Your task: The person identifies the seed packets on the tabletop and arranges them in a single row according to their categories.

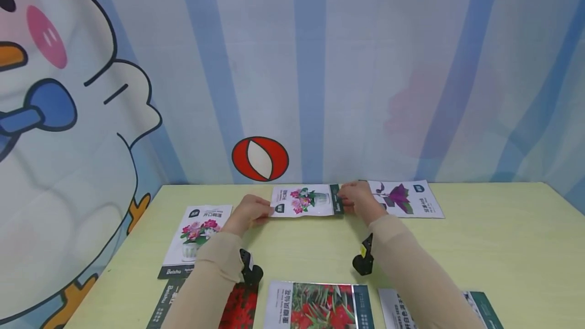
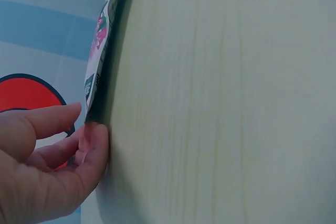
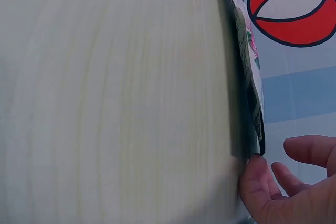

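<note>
A flat packet printed with pink flowers in a vase (image 1: 301,201) lies sideways near the table's back edge, between both hands. At its left end is my left hand (image 1: 250,213); in the left wrist view its fingertips (image 2: 97,132) touch the packet's edge from below, the thumb a little apart. My right hand (image 1: 361,199) is at the dark right end. In the right wrist view its fingers (image 3: 255,174) meet that end, while the thumb stands clear. The packet looks slightly bent, with a dark shadow along its underside.
A purple-flower packet (image 1: 402,199) lies to the right of my right hand. Left stands a pink-flower packet (image 1: 192,237), partly behind my sleeve. Along the front are a red-flower packet (image 1: 239,306), another red-flower packet (image 1: 324,308) and a partly covered packet (image 1: 486,308). A printed curtain (image 1: 352,75) hangs behind.
</note>
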`<state>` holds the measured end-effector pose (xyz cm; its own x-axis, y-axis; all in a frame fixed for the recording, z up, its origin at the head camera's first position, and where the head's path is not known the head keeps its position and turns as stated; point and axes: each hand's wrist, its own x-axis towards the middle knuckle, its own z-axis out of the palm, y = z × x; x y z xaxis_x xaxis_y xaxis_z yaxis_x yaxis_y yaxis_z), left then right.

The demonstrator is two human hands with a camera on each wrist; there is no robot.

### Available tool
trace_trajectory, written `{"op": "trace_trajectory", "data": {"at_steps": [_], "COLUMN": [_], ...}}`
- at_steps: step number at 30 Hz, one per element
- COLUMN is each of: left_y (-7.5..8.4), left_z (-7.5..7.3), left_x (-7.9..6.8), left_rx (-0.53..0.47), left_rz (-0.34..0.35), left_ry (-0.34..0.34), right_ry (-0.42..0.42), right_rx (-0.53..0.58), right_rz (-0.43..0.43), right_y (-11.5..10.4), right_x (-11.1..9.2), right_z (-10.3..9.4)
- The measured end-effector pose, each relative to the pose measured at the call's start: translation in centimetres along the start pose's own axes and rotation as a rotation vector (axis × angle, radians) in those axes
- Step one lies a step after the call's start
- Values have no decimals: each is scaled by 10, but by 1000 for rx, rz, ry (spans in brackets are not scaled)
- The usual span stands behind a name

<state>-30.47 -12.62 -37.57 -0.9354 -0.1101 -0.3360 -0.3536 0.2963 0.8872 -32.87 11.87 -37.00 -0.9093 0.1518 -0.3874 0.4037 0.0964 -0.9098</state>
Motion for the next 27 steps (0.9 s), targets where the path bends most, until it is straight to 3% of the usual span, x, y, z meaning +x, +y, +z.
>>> {"op": "trace_trajectory", "data": {"at_steps": [11,18,27], "left_y": [1,5,10], "left_z": [-3,-7,-3], "left_x": [-2,-12,-13], "left_rx": [-187,-340,-419], "left_rz": [-24,-38,-78], "left_ry": [-13,-54,-74], "right_ry": [-38,-91,-169], "right_rx": [85,197,259], "right_rz": [70,131,172], "right_y": [-3,-5,-5], "right_x": [-2,-6,-12], "right_z": [-1,-5,-5]}}
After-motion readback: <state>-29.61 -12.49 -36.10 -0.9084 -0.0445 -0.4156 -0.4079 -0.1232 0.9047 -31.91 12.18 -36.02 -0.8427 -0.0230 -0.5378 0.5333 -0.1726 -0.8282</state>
